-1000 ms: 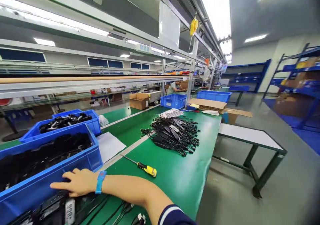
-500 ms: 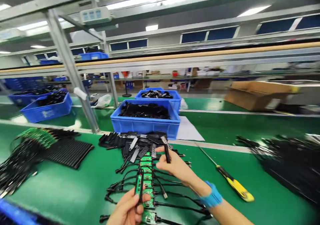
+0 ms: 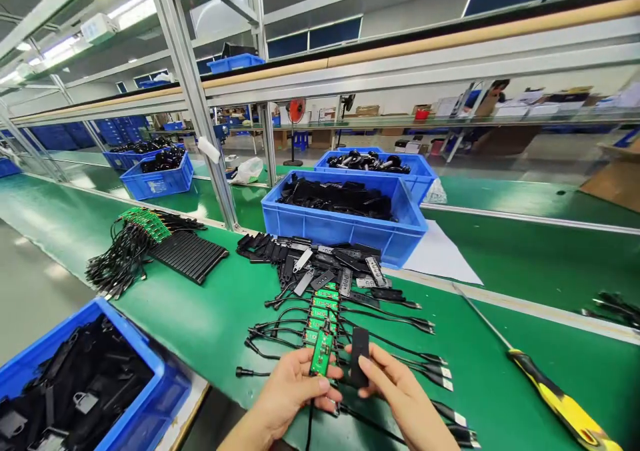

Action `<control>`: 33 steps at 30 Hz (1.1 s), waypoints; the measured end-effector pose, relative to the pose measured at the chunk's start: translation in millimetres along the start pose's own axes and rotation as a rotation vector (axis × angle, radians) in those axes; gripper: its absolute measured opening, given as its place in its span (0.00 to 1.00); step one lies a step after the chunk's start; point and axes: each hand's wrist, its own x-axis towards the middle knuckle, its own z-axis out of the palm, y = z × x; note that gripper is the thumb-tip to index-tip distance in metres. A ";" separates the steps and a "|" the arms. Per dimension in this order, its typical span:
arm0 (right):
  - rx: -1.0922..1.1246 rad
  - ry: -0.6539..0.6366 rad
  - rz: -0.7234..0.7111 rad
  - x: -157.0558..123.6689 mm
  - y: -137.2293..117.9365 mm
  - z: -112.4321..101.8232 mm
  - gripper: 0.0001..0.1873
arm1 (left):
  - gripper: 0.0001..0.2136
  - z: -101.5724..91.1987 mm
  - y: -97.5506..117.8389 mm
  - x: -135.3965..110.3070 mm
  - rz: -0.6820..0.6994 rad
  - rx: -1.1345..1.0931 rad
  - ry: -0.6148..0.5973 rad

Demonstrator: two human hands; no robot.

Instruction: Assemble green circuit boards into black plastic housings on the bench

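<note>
My left hand (image 3: 300, 387) grips a green circuit board (image 3: 323, 352) between thumb and fingers, component side up. Just to its right, my right hand (image 3: 387, 377) pinches a flat black plastic cover (image 3: 360, 351), held upright and apart from the board. Beneath and beyond both hands lies a column of green circuit boards (image 3: 320, 314) with black cables running out to either side. Past that column is a heap of black plastic casing pieces (image 3: 325, 264), some showing grey faces.
A blue bin (image 3: 345, 227) of black parts stands behind the heap. A yellow-handled screwdriver (image 3: 555, 394) lies at right. To the left are cabled boards (image 3: 145, 227), a row of black strips (image 3: 190, 257) and another blue bin (image 3: 150, 364), lower and nearer. A metal post (image 3: 200, 111) rises beyond.
The view has swung left and down. My right hand has come back from near the casing heap to beside my left hand, and the black cover in it now stands upright.
</note>
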 end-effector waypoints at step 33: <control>-0.124 0.034 -0.003 -14.8 27.3 7.7 0.27 | 0.12 13.0 -3.0 -21.8 0.110 0.633 -0.159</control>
